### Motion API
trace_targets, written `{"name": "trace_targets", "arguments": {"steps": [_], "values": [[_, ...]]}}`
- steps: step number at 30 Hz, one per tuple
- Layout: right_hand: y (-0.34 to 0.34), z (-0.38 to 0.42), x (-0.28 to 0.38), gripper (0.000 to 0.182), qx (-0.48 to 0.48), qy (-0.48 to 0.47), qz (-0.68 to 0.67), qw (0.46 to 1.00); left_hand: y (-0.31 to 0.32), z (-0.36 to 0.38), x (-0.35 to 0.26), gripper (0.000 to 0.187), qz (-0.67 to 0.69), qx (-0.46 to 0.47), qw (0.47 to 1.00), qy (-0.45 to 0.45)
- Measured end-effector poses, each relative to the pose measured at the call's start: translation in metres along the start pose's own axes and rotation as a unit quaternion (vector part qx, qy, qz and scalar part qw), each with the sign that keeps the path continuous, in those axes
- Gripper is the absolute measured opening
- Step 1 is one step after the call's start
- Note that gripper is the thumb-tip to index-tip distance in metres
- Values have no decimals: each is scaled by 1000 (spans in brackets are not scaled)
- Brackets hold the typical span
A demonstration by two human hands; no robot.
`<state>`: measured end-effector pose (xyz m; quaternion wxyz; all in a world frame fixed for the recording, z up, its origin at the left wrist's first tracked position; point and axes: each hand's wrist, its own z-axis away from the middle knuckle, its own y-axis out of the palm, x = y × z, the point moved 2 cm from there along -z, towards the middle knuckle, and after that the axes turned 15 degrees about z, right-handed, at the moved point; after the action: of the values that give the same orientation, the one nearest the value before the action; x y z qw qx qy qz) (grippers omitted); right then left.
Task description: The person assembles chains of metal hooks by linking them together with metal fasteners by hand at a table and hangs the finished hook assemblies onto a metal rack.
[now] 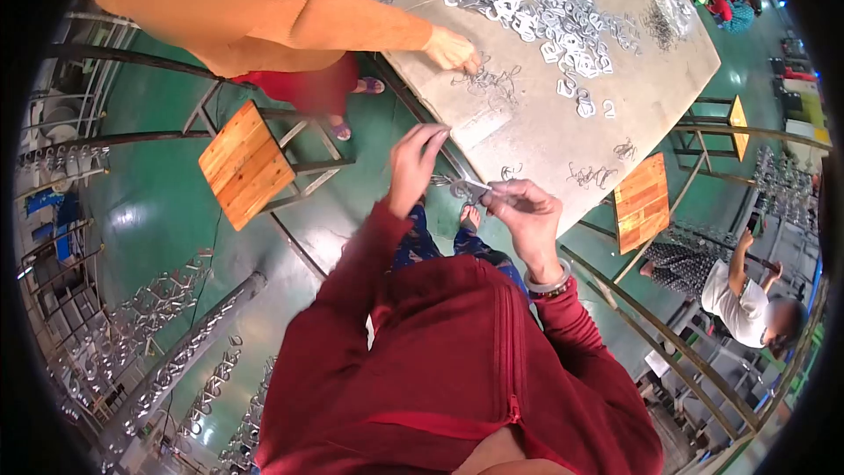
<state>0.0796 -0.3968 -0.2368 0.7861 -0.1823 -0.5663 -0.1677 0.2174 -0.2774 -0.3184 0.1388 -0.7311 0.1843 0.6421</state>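
My right hand (526, 209) pinches a small pale metal clip (470, 186) near the table's front corner, its thumb and fingers pressed together on it. To the left of the clip is my left hand (415, 163), raised with its fingers bent toward the table edge; what lies between its thumb and fingertips, if anything, is too small to make out. Thin wire pieces (591, 176) lie on the table (536, 136) beyond my right hand. Farther back is a large pile of flat metal clips (519, 9).
A co-worker's hand (453, 49) touches a wire heap (492, 84) at the table's left side. Wooden stools stand at left (246, 164) and right (643, 202). A plastic bag (670, 2) lies at the back. Another person (747, 299) is at far right, near racks of hanging metal parts.
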Motion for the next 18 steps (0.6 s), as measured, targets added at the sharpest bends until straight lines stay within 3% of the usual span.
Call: {"name": "trace_targets", "arguments": {"steps": [2, 4, 5, 8, 9, 12, 16, 18], "values": [[4, 4, -1, 18, 6, -7, -11, 1000, 12, -37, 47, 15, -90, 103, 990, 23], [6, 8, -4, 16, 15, 12, -20, 1000, 27, -68, 90, 18, -202, 158, 958, 132], [7, 11, -3, 15, 17, 21, 0, 1000, 35, -79, 106, 18, -260, 183, 937, 145], [6, 15, -14, 14, 20, 21, 8, 1000, 45, -96, 124, 15, -344, 271, 888, 143], [6, 15, -4, 16, 12, -8, 53, 998, 50, -98, 126, 15, -374, 279, 872, 146], [8, 13, -1, 15, 14, 2, 10, 1000, 51, -92, 104, 15, -429, 294, 840, 158], [0, 15, 20, 16, 55, 40, 12, 998, 41, -77, 72, 15, -309, 218, 915, 142], [2, 13, 12, 15, 63, 11, 11, 998, 30, -64, 42, 18, -260, 190, 937, 133]]}}
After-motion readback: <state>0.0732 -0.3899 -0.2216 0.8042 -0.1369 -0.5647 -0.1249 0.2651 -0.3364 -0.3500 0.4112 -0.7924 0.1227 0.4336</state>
